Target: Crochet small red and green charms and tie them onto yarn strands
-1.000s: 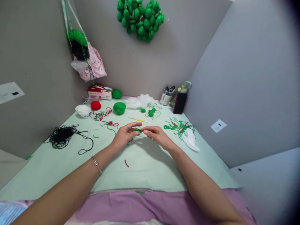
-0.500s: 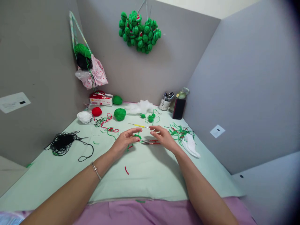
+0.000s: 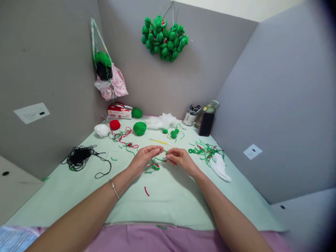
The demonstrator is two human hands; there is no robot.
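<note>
My left hand has its thumb and fingers pinched on green yarn in the middle of the table. Close on its right, my right hand is closed on the same green yarn. Below and between the hands, a small green and red crocheted piece lies with loose yarn ends around it. The yellow-handled crochet hook lies on the table just beyond my fingertips. A short red yarn scrap is nearer to me.
Black yarn lies left; yarn scraps and white cloth lie right. Behind are green, red and white balls, stuffing, a pen cup and a phone. Green crocheted pieces hang above.
My right hand has closed on green yarn beside my left hand. The small crocheted piece now shows below them, and the red scissors are no longer visible. The whole view has shifted slightly.
</note>
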